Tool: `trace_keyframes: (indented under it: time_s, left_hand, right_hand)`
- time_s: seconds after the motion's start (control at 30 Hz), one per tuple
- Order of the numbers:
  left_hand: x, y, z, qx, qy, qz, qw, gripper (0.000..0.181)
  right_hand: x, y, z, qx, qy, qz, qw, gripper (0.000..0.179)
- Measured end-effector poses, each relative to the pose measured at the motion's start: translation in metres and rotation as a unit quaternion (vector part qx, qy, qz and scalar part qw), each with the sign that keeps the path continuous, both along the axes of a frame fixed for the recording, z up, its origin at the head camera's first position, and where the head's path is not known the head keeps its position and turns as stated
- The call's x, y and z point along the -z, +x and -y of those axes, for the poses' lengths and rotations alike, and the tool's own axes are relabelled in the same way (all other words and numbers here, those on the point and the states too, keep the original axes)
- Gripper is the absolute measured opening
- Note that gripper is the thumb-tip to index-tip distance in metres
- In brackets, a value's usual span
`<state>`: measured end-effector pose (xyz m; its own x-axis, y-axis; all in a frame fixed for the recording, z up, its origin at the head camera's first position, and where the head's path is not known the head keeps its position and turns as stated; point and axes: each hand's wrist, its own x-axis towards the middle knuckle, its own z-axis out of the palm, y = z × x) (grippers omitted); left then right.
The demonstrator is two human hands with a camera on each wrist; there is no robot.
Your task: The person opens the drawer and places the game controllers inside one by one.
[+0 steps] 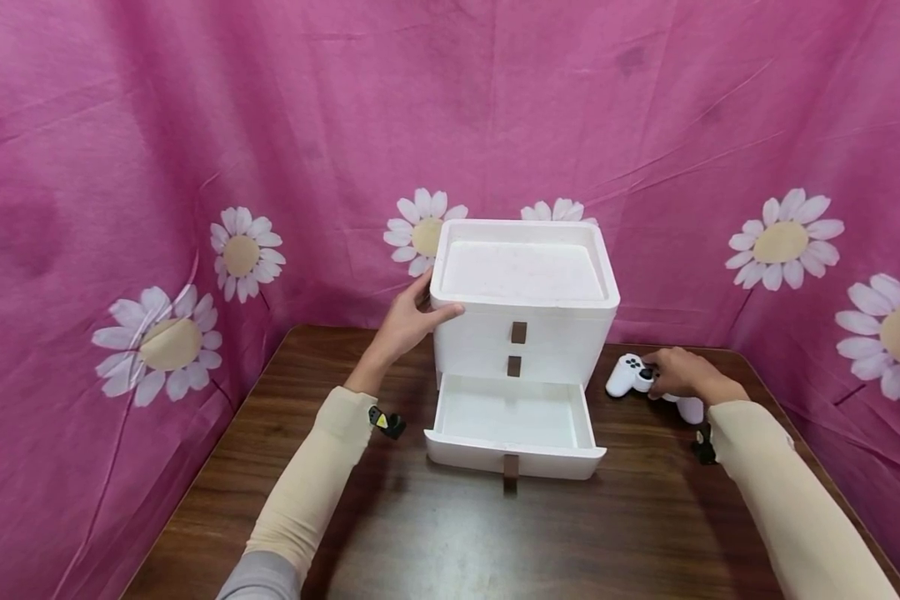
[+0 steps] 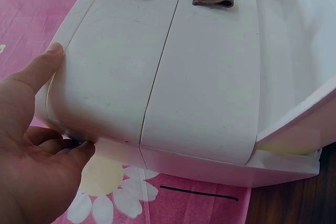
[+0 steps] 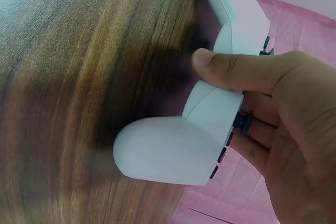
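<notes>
A white drawer unit [image 1: 472, 337] with brown tab handles stands on the table, its bottom drawer [image 1: 468, 450] pulled out and its inside bare. My left hand [image 1: 407, 323] holds the unit's upper left corner. In the left wrist view the thumb [image 2: 44, 66] lies against the front edge and the other fingers bend along the side. To the right of the unit, my right hand [image 1: 684, 372] grips a white game controller [image 1: 622, 377] by its middle. The right wrist view has the thumb across the controller [image 3: 168, 150], its black sticks facing the palm.
The two upper drawers are closed. A raised rim [image 1: 528, 307] surrounds the unit's top. The dark wooden table [image 1: 450, 542] extends in front. A pink cloth [image 1: 330, 125] with white daisies hangs behind and at both sides.
</notes>
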<state>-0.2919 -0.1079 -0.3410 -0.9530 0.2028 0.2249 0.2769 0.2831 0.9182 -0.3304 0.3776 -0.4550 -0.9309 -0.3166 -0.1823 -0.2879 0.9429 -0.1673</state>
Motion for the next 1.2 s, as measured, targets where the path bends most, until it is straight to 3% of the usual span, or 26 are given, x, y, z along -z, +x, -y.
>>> trace_keyframes:
  time_s: [0.37, 0.87, 1.2]
  left_hand:
    - [0.001, -0.001, -0.001, -0.003, 0.014, -0.006, 0.9999, 0.09]
    - [0.0, 0.0, -0.001, 0.003, 0.011, -0.008, 0.9999, 0.09]
    - [0.001, 0.002, -0.001, 0.002, 0.001, 0.0, 1.0, 0.09]
  right_hand:
    - [-0.014, 0.008, 0.002, -0.002, 0.003, -0.021, 0.9998, 0.07]
    - [-0.051, 0.027, 0.012, -0.03, 0.019, -0.068, 0.997, 0.068]
    - [-0.068, 0.047, 0.026, -0.057, 0.026, -0.084, 0.9945, 0.068]
